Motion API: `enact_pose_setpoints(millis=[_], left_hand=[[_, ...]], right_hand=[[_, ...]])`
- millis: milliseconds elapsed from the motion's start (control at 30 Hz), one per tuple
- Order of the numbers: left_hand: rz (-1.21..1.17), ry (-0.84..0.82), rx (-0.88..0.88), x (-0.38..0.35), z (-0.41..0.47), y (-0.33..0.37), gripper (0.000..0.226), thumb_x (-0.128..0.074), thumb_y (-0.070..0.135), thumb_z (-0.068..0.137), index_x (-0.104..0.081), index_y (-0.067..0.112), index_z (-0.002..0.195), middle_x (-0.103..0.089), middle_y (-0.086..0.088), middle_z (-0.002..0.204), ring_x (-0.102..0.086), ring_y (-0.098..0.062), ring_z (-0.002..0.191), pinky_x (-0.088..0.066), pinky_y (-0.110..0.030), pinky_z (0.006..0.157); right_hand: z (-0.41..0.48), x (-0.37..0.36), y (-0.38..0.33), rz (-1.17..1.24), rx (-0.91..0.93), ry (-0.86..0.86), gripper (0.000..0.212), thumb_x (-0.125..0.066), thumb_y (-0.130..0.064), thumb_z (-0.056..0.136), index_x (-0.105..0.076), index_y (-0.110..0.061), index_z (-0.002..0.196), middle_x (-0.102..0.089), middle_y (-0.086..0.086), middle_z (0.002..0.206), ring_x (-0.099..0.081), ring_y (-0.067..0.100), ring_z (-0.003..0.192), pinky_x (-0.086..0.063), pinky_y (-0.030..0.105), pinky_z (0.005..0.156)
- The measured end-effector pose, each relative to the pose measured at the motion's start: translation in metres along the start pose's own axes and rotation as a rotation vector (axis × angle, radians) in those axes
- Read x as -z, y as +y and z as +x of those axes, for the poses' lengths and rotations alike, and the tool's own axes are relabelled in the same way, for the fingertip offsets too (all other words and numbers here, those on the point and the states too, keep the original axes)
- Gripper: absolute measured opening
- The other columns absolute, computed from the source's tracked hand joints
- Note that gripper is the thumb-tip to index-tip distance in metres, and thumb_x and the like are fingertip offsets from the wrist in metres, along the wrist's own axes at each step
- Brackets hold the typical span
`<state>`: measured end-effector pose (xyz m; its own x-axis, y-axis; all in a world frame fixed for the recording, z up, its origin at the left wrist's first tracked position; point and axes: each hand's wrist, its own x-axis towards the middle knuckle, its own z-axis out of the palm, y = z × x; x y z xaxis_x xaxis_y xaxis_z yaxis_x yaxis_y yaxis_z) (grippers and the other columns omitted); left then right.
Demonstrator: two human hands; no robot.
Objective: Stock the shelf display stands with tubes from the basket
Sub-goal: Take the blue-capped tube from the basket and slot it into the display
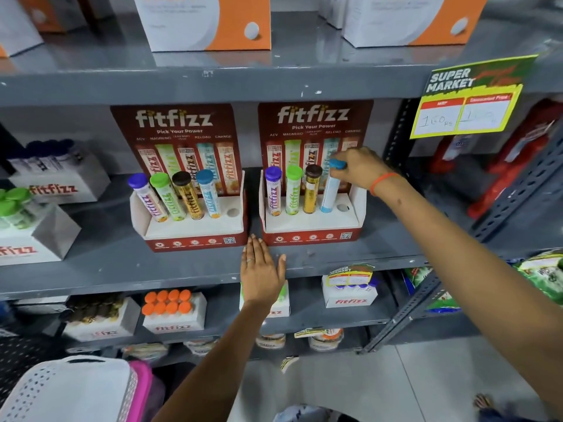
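Two red fitfizz display stands sit side by side on the grey middle shelf. The left stand [195,229] holds purple, green, brown and blue capped tubes, and its fifth hole [233,212] is bare. The right stand [310,226] holds purple, green and brown capped tubes. My right hand [361,169] grips the cap of a blue-capped tube [331,190] standing in that stand's fourth hole; the fifth hole [343,207] is bare. My left hand [262,271] lies flat on the shelf edge in front of the stands, fingers spread. A white and pink basket [76,391] sits at the bottom left.
Orange and white boxes [207,22] stand on the upper shelf. White fitfizz cartons [58,178] with capped tubes fill the left side and the lower shelf [173,312]. A yellow price tag [466,102] hangs at upper right. A slotted metal upright [499,208] borders the right.
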<state>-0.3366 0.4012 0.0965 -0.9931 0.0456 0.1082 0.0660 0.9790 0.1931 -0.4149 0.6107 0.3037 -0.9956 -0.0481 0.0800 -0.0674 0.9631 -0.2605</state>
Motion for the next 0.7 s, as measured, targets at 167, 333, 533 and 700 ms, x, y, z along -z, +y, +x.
enact_pose_setpoints(millis=[167,333,533,700], left_hand=[[0.036,0.004,-0.006,0.002,-0.001,0.000,0.081,0.003,0.058,0.091,-0.012,0.002,0.148,-0.015,-0.015,0.157,-0.011,-0.027,0.145,-0.009,-0.037,0.119],[0.040,-0.008,-0.009,0.004,-0.002,0.000,0.077,-0.003,0.056,0.092,-0.010,0.003,0.148,-0.013,-0.014,0.157,-0.009,-0.027,0.145,-0.005,-0.036,0.117],[0.035,-0.020,0.001,0.003,-0.002,0.000,0.078,-0.001,0.056,0.091,-0.010,0.004,0.149,-0.012,-0.013,0.157,-0.008,-0.026,0.145,-0.003,-0.035,0.117],[0.037,-0.017,-0.004,0.004,-0.003,0.001,0.076,-0.005,0.056,0.093,-0.011,0.004,0.149,-0.014,-0.013,0.157,-0.009,-0.026,0.145,-0.003,-0.035,0.116]], right_hand=[[0.001,-0.006,-0.003,-0.022,0.022,-0.067,0.034,-0.057,-0.031,0.088,-0.061,-0.011,0.115,-0.062,0.021,0.119,-0.056,0.037,0.106,-0.044,0.034,0.083],[0.003,-0.001,-0.006,-0.034,-0.012,-0.065,0.039,-0.056,-0.024,0.089,-0.056,-0.007,0.123,-0.058,0.021,0.128,-0.054,0.038,0.114,-0.045,0.037,0.095],[0.001,0.003,-0.007,0.075,0.047,-0.111,0.049,-0.062,-0.006,0.082,-0.052,-0.013,0.130,-0.051,0.014,0.140,-0.047,0.031,0.127,-0.038,0.035,0.106],[0.001,-0.002,-0.003,0.046,0.038,-0.010,0.036,-0.065,-0.013,0.083,-0.061,-0.012,0.119,-0.058,0.016,0.128,-0.052,0.034,0.116,-0.043,0.038,0.096]])
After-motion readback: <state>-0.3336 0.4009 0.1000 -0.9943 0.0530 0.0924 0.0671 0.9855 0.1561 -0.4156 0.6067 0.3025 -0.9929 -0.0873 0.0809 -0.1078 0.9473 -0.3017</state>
